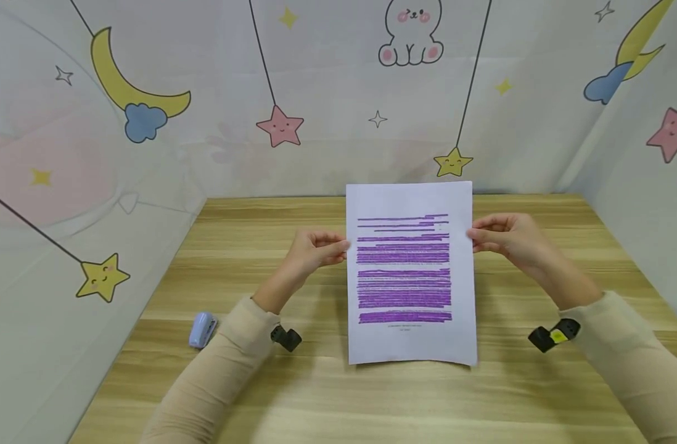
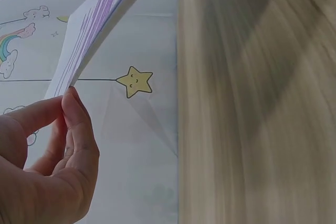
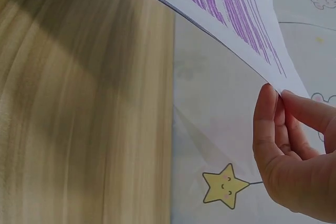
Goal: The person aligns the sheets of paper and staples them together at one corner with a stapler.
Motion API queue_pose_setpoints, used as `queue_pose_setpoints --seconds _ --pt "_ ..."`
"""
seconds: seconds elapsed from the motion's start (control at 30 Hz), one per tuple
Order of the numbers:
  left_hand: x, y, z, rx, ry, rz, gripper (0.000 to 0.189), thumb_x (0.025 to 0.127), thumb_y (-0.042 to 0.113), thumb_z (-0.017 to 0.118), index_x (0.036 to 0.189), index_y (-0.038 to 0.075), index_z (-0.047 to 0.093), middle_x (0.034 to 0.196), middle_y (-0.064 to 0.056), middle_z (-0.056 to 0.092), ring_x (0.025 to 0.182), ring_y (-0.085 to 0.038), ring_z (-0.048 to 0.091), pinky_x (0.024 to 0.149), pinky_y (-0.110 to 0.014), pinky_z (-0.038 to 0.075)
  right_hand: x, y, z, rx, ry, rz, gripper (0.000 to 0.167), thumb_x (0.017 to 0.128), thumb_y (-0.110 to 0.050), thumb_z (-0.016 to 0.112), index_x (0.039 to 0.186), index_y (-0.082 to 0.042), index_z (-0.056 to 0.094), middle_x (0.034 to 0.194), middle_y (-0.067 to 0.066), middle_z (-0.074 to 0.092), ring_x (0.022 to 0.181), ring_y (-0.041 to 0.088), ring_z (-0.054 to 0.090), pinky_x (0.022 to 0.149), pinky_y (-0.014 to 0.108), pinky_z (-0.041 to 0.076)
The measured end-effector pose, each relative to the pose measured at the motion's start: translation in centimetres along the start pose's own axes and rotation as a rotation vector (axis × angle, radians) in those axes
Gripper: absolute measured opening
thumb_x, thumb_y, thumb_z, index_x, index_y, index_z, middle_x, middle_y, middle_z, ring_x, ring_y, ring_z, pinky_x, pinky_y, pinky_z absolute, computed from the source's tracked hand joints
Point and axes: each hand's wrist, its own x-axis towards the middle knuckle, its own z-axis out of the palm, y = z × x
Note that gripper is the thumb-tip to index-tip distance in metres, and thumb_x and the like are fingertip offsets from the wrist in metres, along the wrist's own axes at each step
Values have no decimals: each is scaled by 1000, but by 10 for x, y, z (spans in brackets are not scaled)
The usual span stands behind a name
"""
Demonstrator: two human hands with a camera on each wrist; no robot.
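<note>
A white sheet of paper (image 1: 410, 197), its printed lines covered with purple marker strokes, is held upright above the table, its marked face toward the head camera. My left hand (image 1: 319, 250) pinches its left edge between thumb and fingers. On the opposite edge, a little higher, my right hand (image 1: 505, 237) does the same. Both pinches show closely in the wrist views, at the left hand (image 2: 52, 150) and the right hand (image 3: 294, 150). A second edge seems to lie behind the paper (image 3: 252, 59) in the right wrist view; how many sheets there are, I cannot tell.
A small lavender object (image 1: 203, 330), perhaps a mini stapler, lies on the wood-grain table (image 1: 250, 394) beside my left forearm. Printed cloth curtains (image 1: 327, 80) with stars and moons hang behind the table and at both sides. Each wrist carries a small black camera.
</note>
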Motion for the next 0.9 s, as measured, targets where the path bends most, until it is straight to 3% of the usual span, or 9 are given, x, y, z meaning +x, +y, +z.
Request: queue_pose_setpoints --seconds 0.13,0.33,0.5,0.73,0.9 --pt "1 -11 -1 -14 -1 -52 19 92 4 71 106 -9 68 91 -9 72 75 -15 69 87 -41 57 2 11 -1 -33 0 36 4 91 -4 72 90 -8 75 88 5 73 76 18 69 77 30 60" --pt "4 -25 0 -39 4 -75 18 92 4 72 104 -9 69 88 -9 72 72 -14 68 74 -27 60 4 22 0 -6 -18 57 9 92 -1 70 88 -7 75 87 5 72 75 18 69 76 31 60" --pt "5 -34 2 -58 8 -108 16 91 3 73 101 -8 70 82 -6 72 69 -12 68 69 -24 59 5 30 -1 11 -35 60 9 93 1 68 90 -4 75 87 6 73 76 18 69 76 32 60" --pt "6 -44 5 -32 -12 -90 15 91 -1 71 101 -12 69 78 -6 71 66 -11 67 65 -23 59 9 42 -3 11 -38 81 9 93 2 67 89 -2 74 85 6 72 75 17 69 75 32 60" --pt "7 -47 7 -2 5 -121 16 91 0 71 102 -12 69 78 -5 71 65 -10 67 69 -26 60 11 52 -3 -22 -46 84 11 94 3 65 90 -2 74 84 5 73 73 16 69 74 32 60"
